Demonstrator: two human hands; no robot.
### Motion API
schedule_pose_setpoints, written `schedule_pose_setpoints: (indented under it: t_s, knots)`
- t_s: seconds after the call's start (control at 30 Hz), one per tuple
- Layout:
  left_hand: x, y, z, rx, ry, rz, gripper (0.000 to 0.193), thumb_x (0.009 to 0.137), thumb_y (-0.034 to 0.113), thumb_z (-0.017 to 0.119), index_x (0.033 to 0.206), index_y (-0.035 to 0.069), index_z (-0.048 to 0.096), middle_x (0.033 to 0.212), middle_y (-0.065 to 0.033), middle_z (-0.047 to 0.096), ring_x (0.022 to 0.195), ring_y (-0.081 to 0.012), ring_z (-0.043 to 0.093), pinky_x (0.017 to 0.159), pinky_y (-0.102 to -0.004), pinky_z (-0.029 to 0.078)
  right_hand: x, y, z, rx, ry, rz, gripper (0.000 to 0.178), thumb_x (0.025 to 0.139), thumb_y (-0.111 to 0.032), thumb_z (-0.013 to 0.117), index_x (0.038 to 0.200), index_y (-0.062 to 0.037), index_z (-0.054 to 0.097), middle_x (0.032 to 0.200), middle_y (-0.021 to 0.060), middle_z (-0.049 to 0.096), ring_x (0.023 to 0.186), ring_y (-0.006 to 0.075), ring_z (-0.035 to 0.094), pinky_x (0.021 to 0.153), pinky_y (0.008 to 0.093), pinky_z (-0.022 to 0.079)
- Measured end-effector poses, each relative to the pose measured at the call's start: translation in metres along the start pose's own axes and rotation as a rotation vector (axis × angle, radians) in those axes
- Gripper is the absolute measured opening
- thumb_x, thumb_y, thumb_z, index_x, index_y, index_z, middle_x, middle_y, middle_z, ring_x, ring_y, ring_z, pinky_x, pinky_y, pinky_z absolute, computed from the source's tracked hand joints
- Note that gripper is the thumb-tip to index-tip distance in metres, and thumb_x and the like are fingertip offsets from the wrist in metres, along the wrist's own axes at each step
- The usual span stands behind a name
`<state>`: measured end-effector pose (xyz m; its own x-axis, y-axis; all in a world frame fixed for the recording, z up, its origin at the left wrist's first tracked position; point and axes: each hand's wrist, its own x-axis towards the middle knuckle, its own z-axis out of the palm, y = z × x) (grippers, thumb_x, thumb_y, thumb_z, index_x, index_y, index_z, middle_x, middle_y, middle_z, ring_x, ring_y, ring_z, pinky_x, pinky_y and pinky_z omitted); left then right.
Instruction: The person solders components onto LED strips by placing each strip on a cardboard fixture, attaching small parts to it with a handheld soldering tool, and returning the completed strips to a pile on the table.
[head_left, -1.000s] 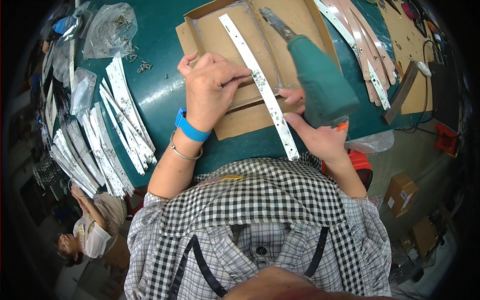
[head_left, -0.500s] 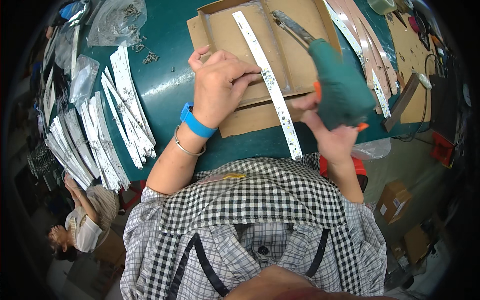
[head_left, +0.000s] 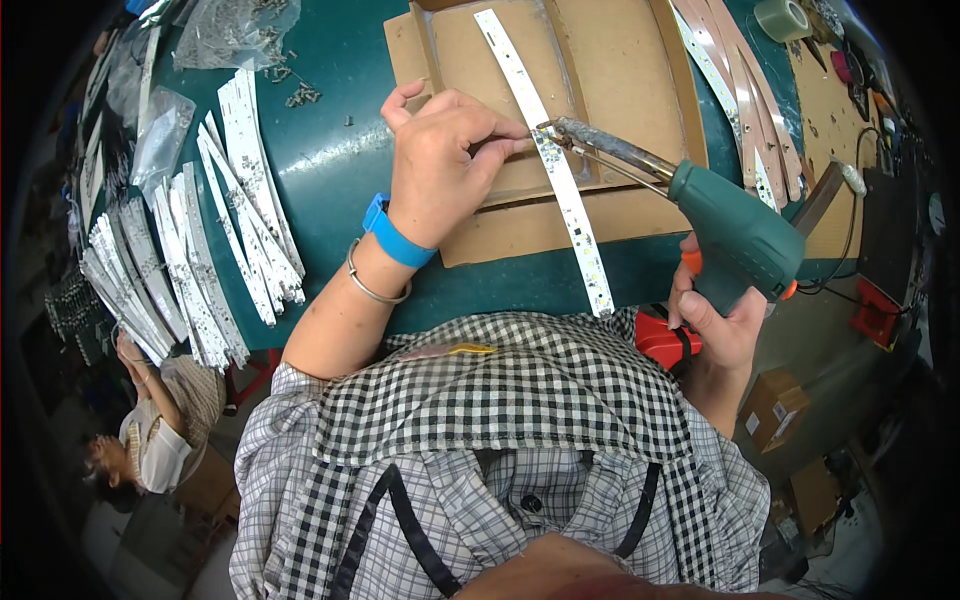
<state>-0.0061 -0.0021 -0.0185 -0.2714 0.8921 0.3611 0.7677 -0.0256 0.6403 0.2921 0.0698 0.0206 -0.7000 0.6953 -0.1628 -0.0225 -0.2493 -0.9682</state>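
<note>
A long narrow white LED strip board (head_left: 575, 220) slants across the edge of a shallow cardboard tray (head_left: 635, 85), its near end over the table's front edge. My left hand (head_left: 445, 150) is pinched at the strip's left edge, near its middle. What lies between thumb and forefinger is too small to make out. My right hand (head_left: 722, 325) grips a green soldering gun (head_left: 740, 235) with an orange trigger. The gun points left, and its tip meets the strip right beside my left fingertips.
Bundles of white strip boards (head_left: 245, 190) lie on the green table (head_left: 335, 200) at left. Behind them are a plastic bag (head_left: 235, 35) and small loose parts (head_left: 302, 95). Copper-coloured strips (head_left: 755, 90) and a tape roll (head_left: 782, 20) are at right. Another person (head_left: 165, 430) sits at lower left.
The soldering gun has swung down and right, its tip coming from over the tray onto the strip. My right hand has moved right and nearer. My left hand keeps its pinch.
</note>
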Motion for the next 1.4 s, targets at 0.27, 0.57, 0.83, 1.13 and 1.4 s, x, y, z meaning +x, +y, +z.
schedule_pose_setpoints:
  t_s: [0.27,0.57,0.83,1.13,1.4]
  knots:
    - [0.0,0.0,0.002,0.004,0.001,-0.025,0.009,0.073,0.007,0.074,0.075,0.016,0.074,0.063,0.0042,0.06,0.072,-0.012,0.059,0.098,-0.0453,0.027,0.006,-0.003,0.004,0.012,0.0,0.009,0.048,0.081,0.004,0.069,0.123,0.0074,0.045,0.097,0.0155,0.057,0.069,0.016,0.058,0.054,0.0261,0.052]
    - [0.0,0.001,0.002,0.033,0.0,-0.02,0.007,0.072,0.01,0.078,0.076,0.014,0.074,0.068,0.0027,0.062,0.068,-0.0137,0.059,0.099,-0.0428,0.028,0.008,-0.011,0.005,-0.097,0.008,0.068,0.043,0.081,0.003,0.071,0.118,0.0059,0.049,0.088,0.0122,0.059,0.066,0.0142,0.058,0.055,0.0242,0.05]
    - [0.001,0.001,0.002,0.037,-0.004,-0.018,0.007,0.071,0.01,0.078,0.076,0.014,0.075,0.068,0.0027,0.062,0.069,-0.0135,0.059,0.1,-0.0427,0.028,0.006,-0.009,0.0,-0.202,-0.015,0.042,0.042,0.079,0.004,0.072,0.116,0.0043,0.052,0.088,0.0095,0.06,0.069,0.0136,0.057,0.059,0.0256,0.047]
    - [0.001,0.001,0.003,-0.002,-0.002,-0.028,0.009,0.073,0.007,0.074,0.074,0.015,0.074,0.064,0.0045,0.063,0.073,-0.0117,0.059,0.1,-0.0455,0.026,0.011,-0.012,0.0,0.016,0.045,-0.044,0.059,0.077,0.001,0.071,0.126,0.0129,0.041,0.121,0.0248,0.052,0.063,0.0159,0.054,0.046,0.0255,0.051]
    - [0.001,0.001,0.003,-0.01,0.004,-0.027,0.009,0.072,0.006,0.075,0.074,0.015,0.074,0.063,0.0036,0.061,0.071,-0.0122,0.058,0.1,-0.0452,0.026,0.008,-0.01,-0.001,-0.015,0.039,-0.012,0.056,0.077,0.003,0.071,0.126,0.0105,0.044,0.118,0.0231,0.054,0.067,0.0159,0.056,0.05,0.025,0.05]
